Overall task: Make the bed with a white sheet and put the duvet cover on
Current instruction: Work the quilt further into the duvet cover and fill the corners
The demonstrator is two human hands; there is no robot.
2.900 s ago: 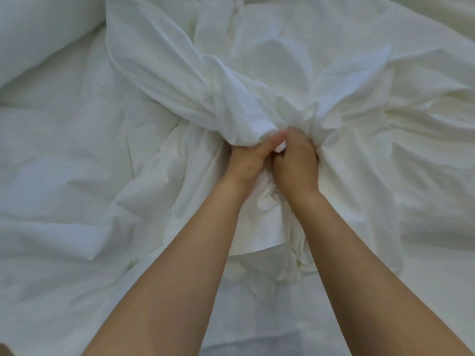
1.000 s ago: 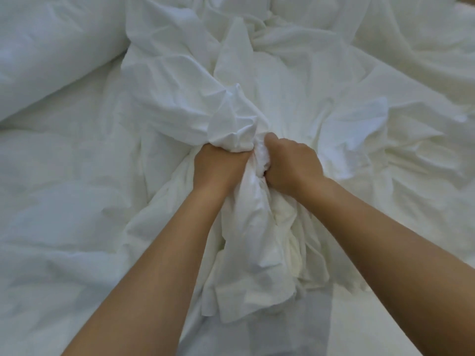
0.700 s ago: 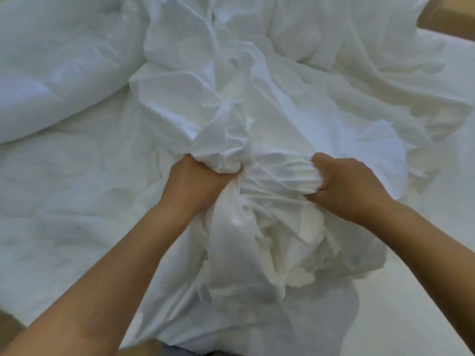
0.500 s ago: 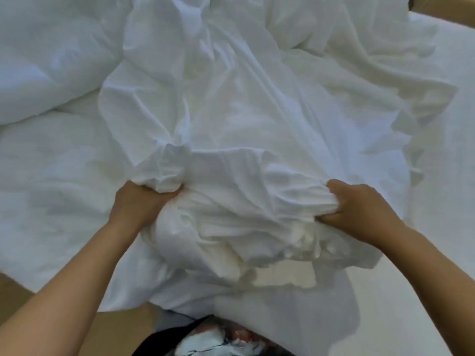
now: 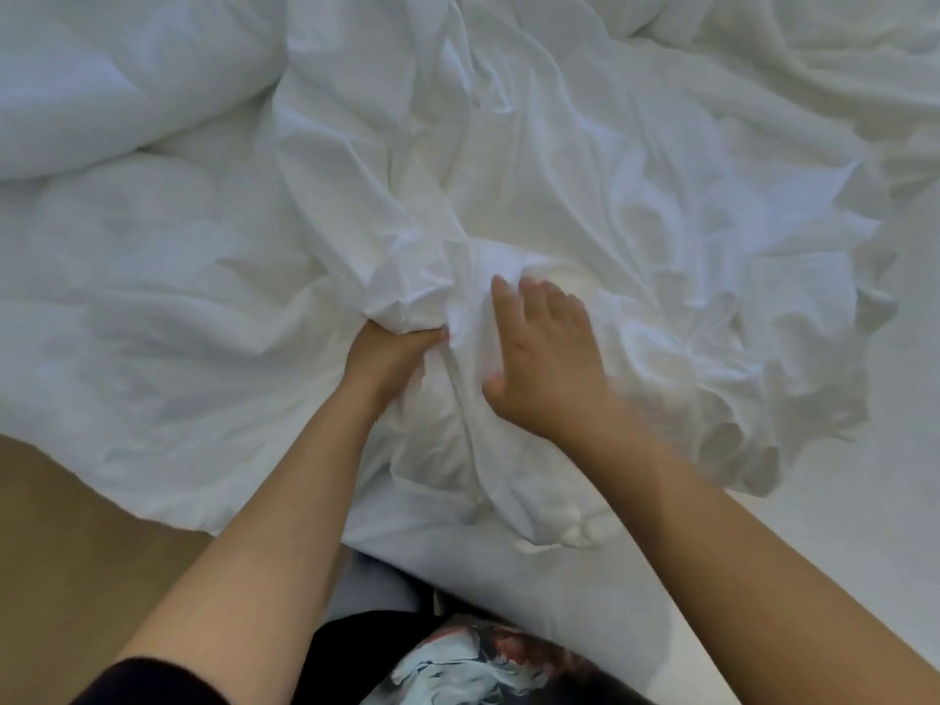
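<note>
On the bed (image 5: 839, 577), crumpled white duvet cover (image 5: 585, 185)

White matt cloth, much creased
The duvet cover (image 5: 585, 185) is thin, matt woven cloth with many sharp creases. The duvet (image 5: 112, 78) looks soft and puffy. The sheet (image 5: 839, 541) is smooth and matt. The floor (image 5: 66, 541) looks smooth, its material unclear.

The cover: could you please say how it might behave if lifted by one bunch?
Probably floppy: the cover lies in deep creases. Likely light, since the left hand alone grips a thick bunch. Lifted there, the rest would probably hang and trail.
</note>
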